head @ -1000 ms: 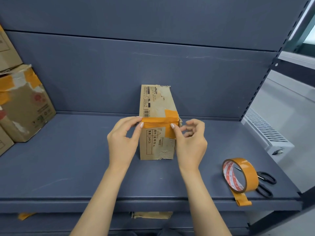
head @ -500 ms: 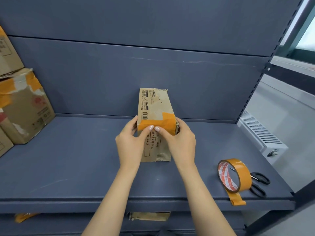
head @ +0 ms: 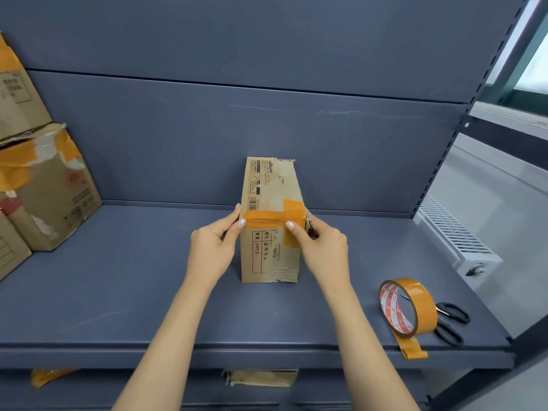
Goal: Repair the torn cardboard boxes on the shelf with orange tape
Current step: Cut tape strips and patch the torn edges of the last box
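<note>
Standing on the blue-grey shelf (head: 118, 292), right in the middle, is the small cardboard box (head: 271, 203), long and narrow, its near end facing the person. A strip of orange tape (head: 264, 218) runs across the top front edge, and a second piece crosses it near the right corner and folds down the front face.

Both hands are on the box. The left hand (head: 212, 247) wraps the left side, thumb tip pressed on the left end of the strip, the other fingers curled round the corner. The right hand (head: 321, 247) grips the right side the same way, thumb tip on the tape where the two pieces cross (the fingers behind are mostly hidden by the box).

Off to the right, near the shelf's front edge, the tape roll (head: 407, 307) stands on its rim with a loose tail hanging over the lip. Black scissors (head: 450, 320) lie just behind it, touching or nearly so.

At far left, bigger stacked boxes (head: 50, 188) show torn surfaces and orange patches.
</note>
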Demonstrator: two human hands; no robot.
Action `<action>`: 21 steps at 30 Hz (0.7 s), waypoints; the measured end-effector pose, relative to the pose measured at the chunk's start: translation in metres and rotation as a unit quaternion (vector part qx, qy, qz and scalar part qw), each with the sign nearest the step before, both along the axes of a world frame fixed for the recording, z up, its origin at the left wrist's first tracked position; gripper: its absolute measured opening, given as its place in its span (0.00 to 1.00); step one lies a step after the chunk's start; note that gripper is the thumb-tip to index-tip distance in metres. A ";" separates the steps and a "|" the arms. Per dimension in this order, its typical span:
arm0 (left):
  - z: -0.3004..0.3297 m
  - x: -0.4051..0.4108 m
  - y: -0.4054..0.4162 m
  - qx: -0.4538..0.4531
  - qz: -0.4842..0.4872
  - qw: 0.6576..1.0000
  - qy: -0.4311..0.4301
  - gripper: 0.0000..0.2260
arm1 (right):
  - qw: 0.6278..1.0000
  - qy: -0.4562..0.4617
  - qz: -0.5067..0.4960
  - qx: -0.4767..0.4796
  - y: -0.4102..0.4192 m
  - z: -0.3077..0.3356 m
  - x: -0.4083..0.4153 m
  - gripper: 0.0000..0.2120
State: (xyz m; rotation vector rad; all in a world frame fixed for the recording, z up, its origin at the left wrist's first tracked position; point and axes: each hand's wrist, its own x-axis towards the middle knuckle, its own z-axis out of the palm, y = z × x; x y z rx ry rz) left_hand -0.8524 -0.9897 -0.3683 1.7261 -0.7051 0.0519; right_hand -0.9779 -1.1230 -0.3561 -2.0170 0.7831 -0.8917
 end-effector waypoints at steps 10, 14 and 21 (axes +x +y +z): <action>0.001 -0.015 0.010 -0.061 0.035 0.997 -0.011 0.18 | 0.996 -0.042 -0.028 -0.069 0.001 -0.005 -0.009 0.20; -0.008 -0.031 0.020 -0.100 0.081 0.937 -0.324 0.11 | 0.928 -0.137 -0.011 -0.347 -0.003 -0.011 -0.017 0.10; -0.006 -0.011 -0.010 -0.005 0.021 0.863 -0.504 0.08 | 0.837 -0.145 0.047 -0.526 -0.014 -0.002 0.006 0.05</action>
